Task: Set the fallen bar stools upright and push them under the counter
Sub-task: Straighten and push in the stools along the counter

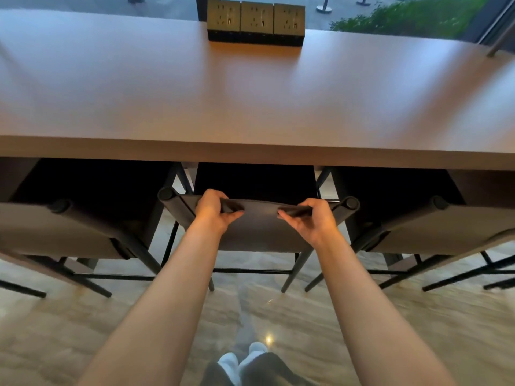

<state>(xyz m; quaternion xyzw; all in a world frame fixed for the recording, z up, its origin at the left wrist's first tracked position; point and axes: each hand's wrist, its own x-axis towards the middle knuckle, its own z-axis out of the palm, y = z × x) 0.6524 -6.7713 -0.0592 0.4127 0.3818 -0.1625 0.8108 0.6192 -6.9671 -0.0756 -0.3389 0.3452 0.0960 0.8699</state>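
View from above and behind 3 bar stools lined up at a long wooden counter. The middle stool stands upright on its dark metal legs, its seat lying in shadow beneath the counter top and its backrest just in front of the counter's near edge. Both forearms reach forward to this backrest. The left hand grips the top edge of the sling-like backrest near its left post, fingers curled over the far side and thumb pressed against the near side. The right hand holds the same edge near the right post in a matching pinch, so that the material bunches slightly under each grip. The 2 hands are apart, with a bare stretch of backrest between them.

The left stool and the right stool are also upright, one on either side of the middle stool, their seats likewise tucked below the counter top. A block of 3 brass-coloured socket plates sits on the counter's far edge, in front of a window with green shrubs outside. Below the arms, the polished stone floor and the person's 2 white shoes are visible.
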